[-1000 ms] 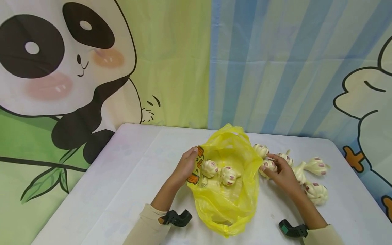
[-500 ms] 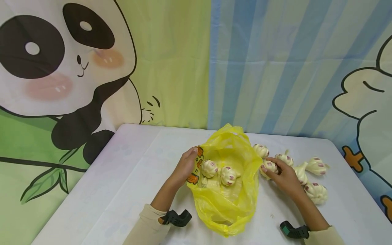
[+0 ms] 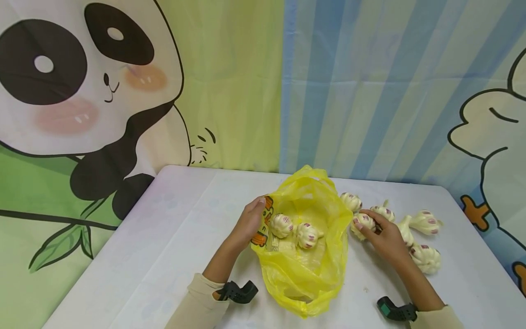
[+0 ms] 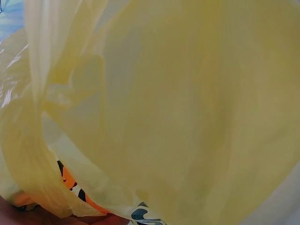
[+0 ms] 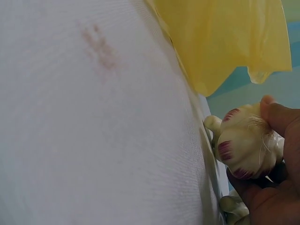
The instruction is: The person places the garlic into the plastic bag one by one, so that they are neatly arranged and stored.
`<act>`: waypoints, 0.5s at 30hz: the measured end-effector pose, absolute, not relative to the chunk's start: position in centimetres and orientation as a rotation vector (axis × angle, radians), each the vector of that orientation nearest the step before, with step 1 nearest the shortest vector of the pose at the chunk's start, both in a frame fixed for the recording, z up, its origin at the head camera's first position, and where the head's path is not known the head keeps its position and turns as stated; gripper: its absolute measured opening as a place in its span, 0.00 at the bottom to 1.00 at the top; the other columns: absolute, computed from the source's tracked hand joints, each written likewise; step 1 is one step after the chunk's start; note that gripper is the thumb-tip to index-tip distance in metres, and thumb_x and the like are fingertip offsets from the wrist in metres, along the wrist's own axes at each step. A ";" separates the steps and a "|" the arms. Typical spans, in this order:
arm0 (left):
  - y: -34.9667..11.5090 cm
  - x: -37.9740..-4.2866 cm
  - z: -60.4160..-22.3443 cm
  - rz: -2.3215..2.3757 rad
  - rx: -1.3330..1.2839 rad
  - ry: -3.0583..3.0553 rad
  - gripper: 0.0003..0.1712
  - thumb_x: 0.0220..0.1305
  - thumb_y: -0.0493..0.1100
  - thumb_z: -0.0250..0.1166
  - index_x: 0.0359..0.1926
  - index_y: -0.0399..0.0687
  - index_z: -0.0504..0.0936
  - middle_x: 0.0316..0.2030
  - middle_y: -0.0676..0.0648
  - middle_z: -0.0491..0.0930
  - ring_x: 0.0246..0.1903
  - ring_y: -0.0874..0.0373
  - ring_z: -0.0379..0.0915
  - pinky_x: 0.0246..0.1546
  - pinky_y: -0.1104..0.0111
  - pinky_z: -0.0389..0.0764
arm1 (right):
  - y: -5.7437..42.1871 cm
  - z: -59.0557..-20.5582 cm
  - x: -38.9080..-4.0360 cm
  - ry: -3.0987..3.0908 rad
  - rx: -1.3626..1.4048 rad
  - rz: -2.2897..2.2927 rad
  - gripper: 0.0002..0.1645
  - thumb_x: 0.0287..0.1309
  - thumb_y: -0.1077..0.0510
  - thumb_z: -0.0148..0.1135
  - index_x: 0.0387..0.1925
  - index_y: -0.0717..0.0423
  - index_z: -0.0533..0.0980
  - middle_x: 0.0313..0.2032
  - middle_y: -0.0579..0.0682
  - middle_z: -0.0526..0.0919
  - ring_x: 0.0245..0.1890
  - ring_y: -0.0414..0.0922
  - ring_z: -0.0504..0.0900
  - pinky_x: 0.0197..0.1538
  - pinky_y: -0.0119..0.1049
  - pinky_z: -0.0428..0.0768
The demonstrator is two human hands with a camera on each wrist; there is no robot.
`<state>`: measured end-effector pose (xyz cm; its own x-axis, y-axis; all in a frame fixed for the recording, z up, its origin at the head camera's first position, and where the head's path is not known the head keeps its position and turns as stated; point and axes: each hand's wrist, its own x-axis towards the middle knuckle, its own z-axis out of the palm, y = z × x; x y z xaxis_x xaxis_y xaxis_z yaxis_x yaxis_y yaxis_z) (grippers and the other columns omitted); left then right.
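A yellow plastic bag lies open on the table, and two garlic bulbs show inside it. My left hand grips the bag's left edge, thumb on the orange printed side; its other fingers are hidden behind the plastic. Just right of the bag, my right hand holds a garlic bulb between thumb and fingers. In the right wrist view that purple-marked garlic bulb sits in the grasp, roots facing the camera. The bag fills most of the left wrist view.
Several more garlic bulbs lie to the right on the white table, among them one garlic bulb behind the hand and one near the forearm. A printed panda curtain hangs behind the table.
My right hand has closed round the nearest garlic bulb and shifted it very slightly right. My left hand and the bag have stayed in place.
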<state>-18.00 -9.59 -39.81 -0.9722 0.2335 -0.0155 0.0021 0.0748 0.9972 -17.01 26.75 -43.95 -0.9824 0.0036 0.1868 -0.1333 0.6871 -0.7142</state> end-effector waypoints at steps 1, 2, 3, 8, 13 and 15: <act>-9.6 -18.0 -39.8 2.013 0.238 2.171 0.28 0.79 0.53 0.35 0.68 0.46 0.67 0.52 0.34 0.73 0.52 0.47 0.69 0.59 0.54 0.64 | 26.7 -43.9 -17.0 -2.724 0.101 1.178 0.31 0.64 0.42 0.61 0.63 0.53 0.72 0.33 0.53 0.72 0.28 0.42 0.69 0.26 0.32 0.68; -9.6 -18.0 -39.8 2.014 0.236 2.172 0.27 0.79 0.53 0.36 0.68 0.46 0.67 0.53 0.35 0.73 0.52 0.48 0.69 0.59 0.54 0.64 | 26.7 -43.8 -17.0 -2.723 0.097 1.183 0.31 0.64 0.42 0.61 0.63 0.53 0.72 0.34 0.53 0.73 0.29 0.42 0.69 0.26 0.32 0.68; -9.6 -18.0 -39.8 2.016 0.236 2.171 0.27 0.80 0.53 0.35 0.68 0.46 0.67 0.54 0.35 0.73 0.53 0.48 0.69 0.60 0.55 0.64 | 26.7 -43.8 -16.9 -2.724 0.091 1.187 0.31 0.64 0.42 0.61 0.63 0.53 0.72 0.35 0.53 0.73 0.29 0.42 0.69 0.26 0.32 0.68; -9.6 -18.0 -39.7 2.021 0.240 2.167 0.27 0.80 0.53 0.35 0.68 0.45 0.67 0.54 0.35 0.72 0.54 0.48 0.68 0.60 0.54 0.63 | 26.8 -43.7 -16.8 -2.716 0.088 1.218 0.31 0.65 0.42 0.61 0.63 0.52 0.72 0.39 0.54 0.75 0.28 0.41 0.69 0.25 0.32 0.69; -9.6 -17.9 -39.6 2.015 0.241 2.173 0.27 0.80 0.53 0.35 0.67 0.45 0.67 0.53 0.34 0.72 0.53 0.49 0.68 0.60 0.54 0.63 | 26.8 -43.4 -16.6 -2.699 0.090 1.234 0.30 0.65 0.43 0.60 0.63 0.53 0.72 0.45 0.56 0.77 0.28 0.41 0.70 0.25 0.32 0.70; -9.6 -17.9 -39.5 2.015 0.241 2.169 0.27 0.80 0.52 0.35 0.66 0.45 0.68 0.52 0.33 0.72 0.51 0.47 0.68 0.58 0.55 0.64 | 26.8 -43.3 -16.6 -2.693 0.090 1.242 0.30 0.66 0.43 0.60 0.64 0.54 0.72 0.47 0.57 0.76 0.27 0.41 0.70 0.24 0.32 0.70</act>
